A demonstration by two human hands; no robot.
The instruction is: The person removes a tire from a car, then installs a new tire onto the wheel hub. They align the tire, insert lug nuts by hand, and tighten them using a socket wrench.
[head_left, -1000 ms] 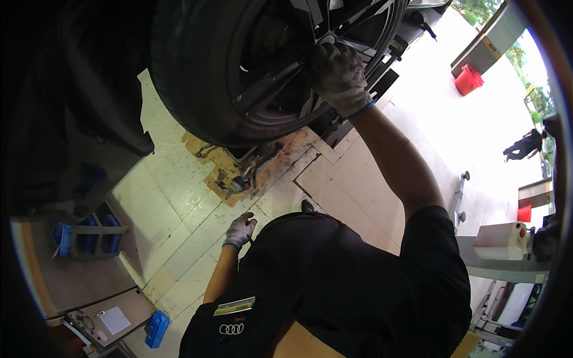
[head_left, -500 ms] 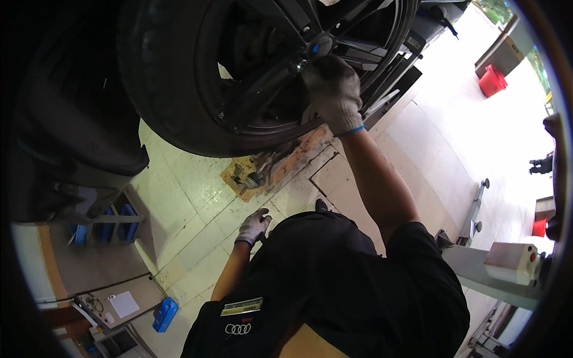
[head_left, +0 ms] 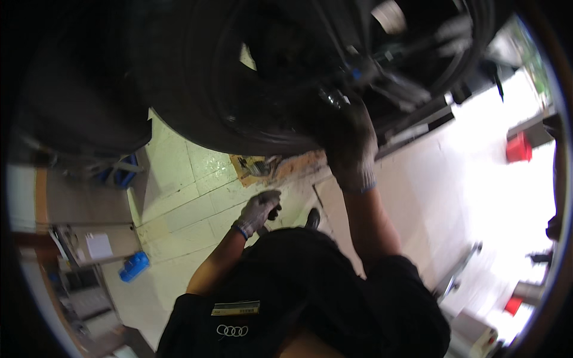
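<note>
- Head view: a car wheel point(head_left: 250, 77), black tyre on a dark spoked rim, hangs overhead on a raised vehicle and fills the upper frame.
- Handling, judged: the wheel is heavy, stiff and bulky. The rubber tread offers friction, while the rim spokes are hard and smooth. The safest hold is at both sides of the tyre or through the spokes.
- Right hand point(head_left: 349, 143), in a grey knit glove, is raised to the rim near the hub and touches the spokes. The fingers look curled, but motion blur hides whether they close on anything.
- Left hand point(head_left: 258, 210), also gloved, hangs low and well apart from the wheel, fingers loosely curled inward. I cannot tell whether it holds a small item.
- Below: pale tiled floor point(head_left: 179, 203), a blue box point(head_left: 133, 266) and a red container point(head_left: 518, 147).
</note>
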